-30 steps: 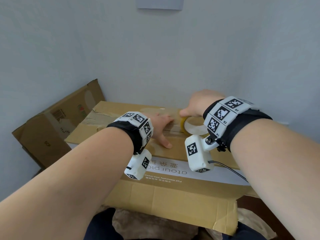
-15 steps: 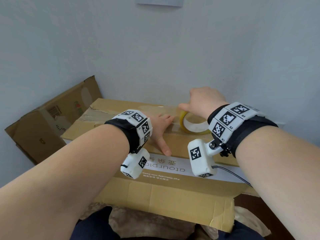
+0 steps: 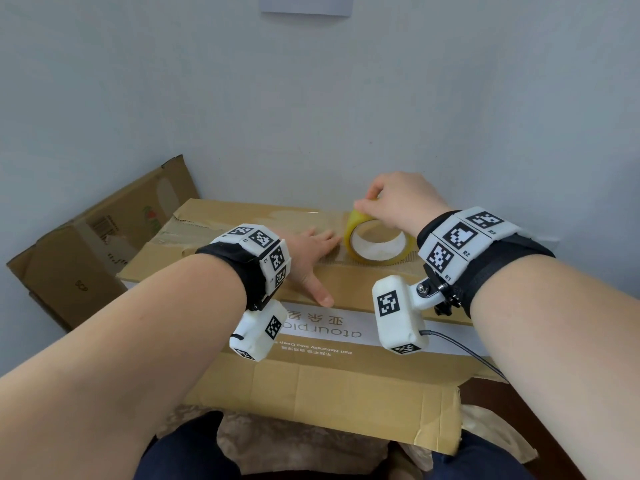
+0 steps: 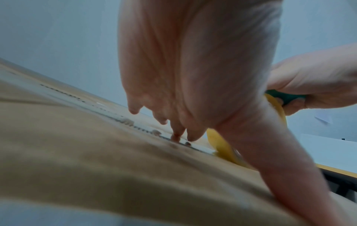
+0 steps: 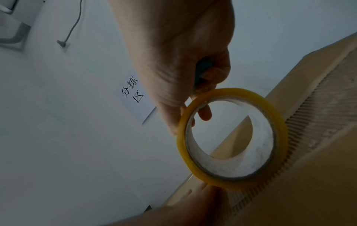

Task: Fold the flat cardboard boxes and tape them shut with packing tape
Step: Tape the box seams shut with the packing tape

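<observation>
Cardboard box lies in front of the person, top flaps down. L hand flat, fingers straight, pressing the seam just beside the tape roll. R hand pinches the roll's upper rim, w/ something green also in the grip. Looks like mid tape run: keep L fingers pinning the laid tape, pull roll low & straight along the seam, steady tension, no wrinkles
</observation>
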The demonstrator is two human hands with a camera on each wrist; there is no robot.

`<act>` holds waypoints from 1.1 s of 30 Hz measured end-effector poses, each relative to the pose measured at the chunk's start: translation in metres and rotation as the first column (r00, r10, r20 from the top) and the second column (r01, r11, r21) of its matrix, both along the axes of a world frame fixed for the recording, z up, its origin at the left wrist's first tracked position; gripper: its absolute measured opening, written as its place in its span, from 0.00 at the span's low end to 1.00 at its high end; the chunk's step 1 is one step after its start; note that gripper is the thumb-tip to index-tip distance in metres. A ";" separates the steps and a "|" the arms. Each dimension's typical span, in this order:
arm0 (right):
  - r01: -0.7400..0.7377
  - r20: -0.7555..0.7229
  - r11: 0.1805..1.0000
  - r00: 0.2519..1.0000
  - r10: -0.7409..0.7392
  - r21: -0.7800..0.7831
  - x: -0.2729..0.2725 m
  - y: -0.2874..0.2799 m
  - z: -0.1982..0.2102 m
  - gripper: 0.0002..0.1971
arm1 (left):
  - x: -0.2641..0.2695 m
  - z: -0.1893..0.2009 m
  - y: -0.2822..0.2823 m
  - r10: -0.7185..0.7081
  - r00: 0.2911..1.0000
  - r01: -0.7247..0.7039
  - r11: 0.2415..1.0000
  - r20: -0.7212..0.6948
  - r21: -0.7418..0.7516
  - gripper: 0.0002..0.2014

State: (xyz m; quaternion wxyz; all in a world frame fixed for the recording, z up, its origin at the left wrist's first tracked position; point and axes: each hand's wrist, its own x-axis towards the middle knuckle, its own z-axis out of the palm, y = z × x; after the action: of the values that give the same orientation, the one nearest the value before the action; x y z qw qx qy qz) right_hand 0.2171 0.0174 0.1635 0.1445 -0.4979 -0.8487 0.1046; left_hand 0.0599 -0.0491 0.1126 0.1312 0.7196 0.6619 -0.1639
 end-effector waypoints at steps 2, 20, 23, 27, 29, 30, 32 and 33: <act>-0.007 0.003 1.000 1.000 0.007 0.029 -0.001 -0.003 -0.002 0.15 | 0.001 -0.001 -0.002 -0.016 0.999 0.015 1.000 -0.029 -0.011 0.61; 0.028 0.215 0.978 0.974 -0.074 0.209 -0.031 -0.011 -0.016 0.16 | -0.015 -0.025 -0.019 0.117 0.993 -0.118 0.993 0.028 0.028 0.41; 0.025 0.224 0.970 0.971 -0.081 0.243 -0.032 -0.014 -0.018 0.16 | -0.029 -0.024 -0.026 0.181 0.983 -0.181 0.983 0.011 0.024 0.42; 0.041 0.217 0.967 0.971 -0.098 0.252 -0.032 -0.014 -0.019 0.16 | -0.051 -0.022 -0.035 0.279 0.960 -0.279 0.960 0.006 0.039 0.43; 0.048 0.220 0.964 0.970 -0.107 0.260 -0.032 -0.015 -0.019 0.16 | -0.061 -0.022 -0.039 0.321 0.947 -0.320 0.946 -0.005 0.044 0.43; 0.047 0.225 0.961 0.968 -0.110 0.271 -0.032 -0.015 -0.019 0.16 | -0.066 -0.023 -0.041 0.343 0.939 -0.342 0.938 -0.008 0.056 0.43; 0.048 0.228 0.956 0.967 -0.117 0.288 -0.032 -0.017 -0.019 0.16 | -0.076 -0.024 -0.043 0.391 0.920 -0.391 0.916 0.010 0.087 0.44; 0.051 0.228 0.955 0.966 -0.121 0.292 -0.032 -0.018 -0.019 0.16 | -0.080 -0.025 -0.044 0.420 0.907 -0.421 0.902 0.031 0.099 0.44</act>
State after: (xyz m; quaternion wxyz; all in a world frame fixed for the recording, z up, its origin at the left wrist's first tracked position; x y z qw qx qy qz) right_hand 0.1854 -0.0006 0.1441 0.1138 -0.5176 -0.8436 -0.0861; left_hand -0.0203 -0.0927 0.0880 0.1288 0.5666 0.8084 -0.0942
